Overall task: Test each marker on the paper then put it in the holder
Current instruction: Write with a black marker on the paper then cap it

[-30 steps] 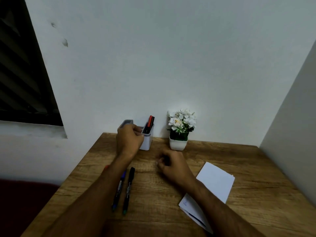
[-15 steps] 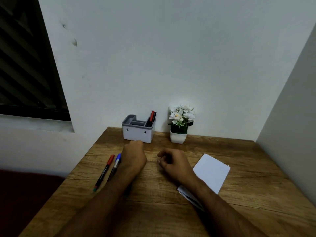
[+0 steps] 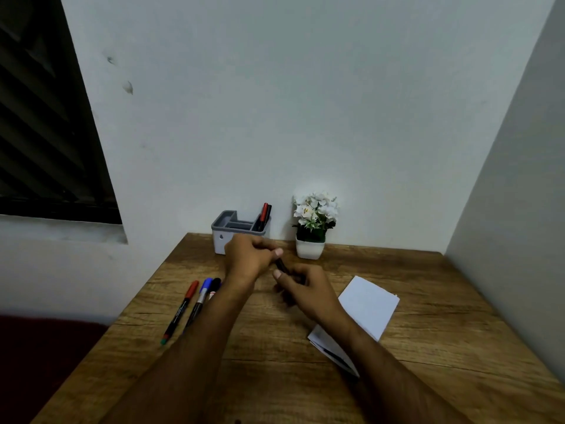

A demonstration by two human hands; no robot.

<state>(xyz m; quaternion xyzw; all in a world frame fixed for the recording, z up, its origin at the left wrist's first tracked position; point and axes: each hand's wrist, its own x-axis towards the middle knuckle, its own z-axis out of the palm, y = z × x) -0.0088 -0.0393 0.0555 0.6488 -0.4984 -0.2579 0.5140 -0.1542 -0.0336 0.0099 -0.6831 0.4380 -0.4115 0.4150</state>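
A dark marker [image 3: 281, 266] sits between the two hands above the middle of the table [image 3: 275, 362], only a short black stretch of its barrel showing; its colour cap and tip are hidden by fingers. The left hand [image 3: 249, 260] is raised in front of the holder [image 3: 237, 232], its fingers curled and its thumb pinching the marker's far end. The right hand [image 3: 301, 284] lies just beside it and nearer, fingers curled round the marker's near end, thumb laid along the top. Both forearms reach in from the near edge and meet at the marker.

The holder is a grey-and-white box with several compartments, standing at the far edge against the wall. Two markers [image 3: 264, 215], one red-capped and one dark, stand upright in its right compartment; the other compartments look bare.

Three more markers lie side by side toward the left edge, pointing at the far edge: a red-capped one [image 3: 180, 312], a blue-capped one [image 3: 200, 299] and a black-capped one [image 3: 214, 287] partly under the left forearm.

The paper [image 3: 365, 307], white and folded, lies toward the right edge, its near part covered by the right forearm. A white pot of white flowers [image 3: 313, 228] stands at the far edge, right of the holder.
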